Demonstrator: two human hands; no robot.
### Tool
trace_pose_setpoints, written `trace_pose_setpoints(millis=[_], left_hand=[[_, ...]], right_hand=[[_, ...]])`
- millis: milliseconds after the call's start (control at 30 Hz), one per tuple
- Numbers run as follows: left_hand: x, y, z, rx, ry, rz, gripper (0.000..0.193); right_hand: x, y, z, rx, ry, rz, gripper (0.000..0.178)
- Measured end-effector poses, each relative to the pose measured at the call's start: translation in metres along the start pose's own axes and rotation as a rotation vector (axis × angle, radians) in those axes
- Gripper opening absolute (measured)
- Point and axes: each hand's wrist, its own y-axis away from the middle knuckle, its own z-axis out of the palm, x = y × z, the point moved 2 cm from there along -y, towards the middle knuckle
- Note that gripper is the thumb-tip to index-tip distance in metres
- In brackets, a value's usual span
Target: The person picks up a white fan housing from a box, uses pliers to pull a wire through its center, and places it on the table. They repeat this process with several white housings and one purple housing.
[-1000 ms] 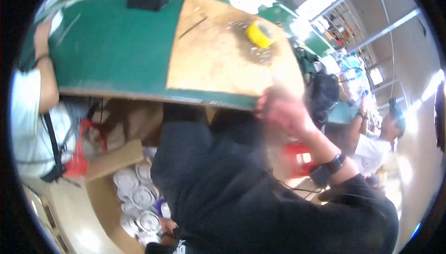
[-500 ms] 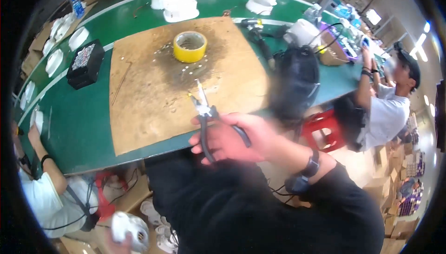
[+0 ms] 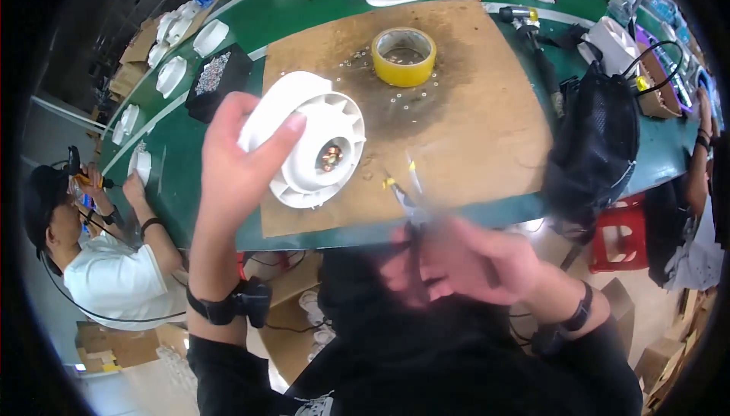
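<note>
Left hand (image 3: 236,154) is gripping housing (image 3: 308,163), near-left of tape (image 3: 403,74): white, round, ribs running around rim, copper (image 3: 331,158) showing in central hole. Right hand (image 3: 490,260), blurring, is holding dark-handled pliers (image 3: 415,217), nearside of tape, tips standing apart.

My right hand (image 3: 464,260) can pass over the right part of the brown sheet (image 3: 479,123), between the black bag (image 3: 597,138) and the white housing (image 3: 323,115) in my left hand (image 3: 239,146); beyond, the yellow tape roll (image 3: 405,74) blocks.
</note>
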Motion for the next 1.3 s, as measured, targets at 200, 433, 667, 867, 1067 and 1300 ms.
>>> trace_pose_setpoints(millis=[200, 433, 667, 867, 1067, 1300], left_hand=[[0.014, -0.019, 0.004, -0.136, -0.132, -0.002, 0.033], [0.002, -0.020, 0.015, -0.163, 0.039, 0.097, 0.048], [0.005, -0.013, 0.017, -0.179, -0.075, 0.152, 0.062], [0.002, -0.015, 0.017, -0.190, -0.068, 0.149, 0.061], [0.002, -0.014, 0.018, -0.188, -0.057, 0.133, 0.061], [0.002, -0.017, 0.015, -0.236, -0.056, 0.146, 0.061]], right_hand=[[0.005, -0.017, -0.005, -0.144, -0.056, 0.043, 0.053], [0.007, -0.036, 0.002, -0.202, -0.215, 0.083, 0.050], [0.007, -0.037, -0.002, -0.226, -0.269, 0.143, 0.054], [0.009, -0.040, 0.002, -0.310, -0.389, 0.186, 0.060], [0.008, -0.048, -0.004, -0.338, -0.440, 0.206, 0.064], [0.012, -0.055, -0.011, -0.471, -0.620, 0.251, 0.069]])
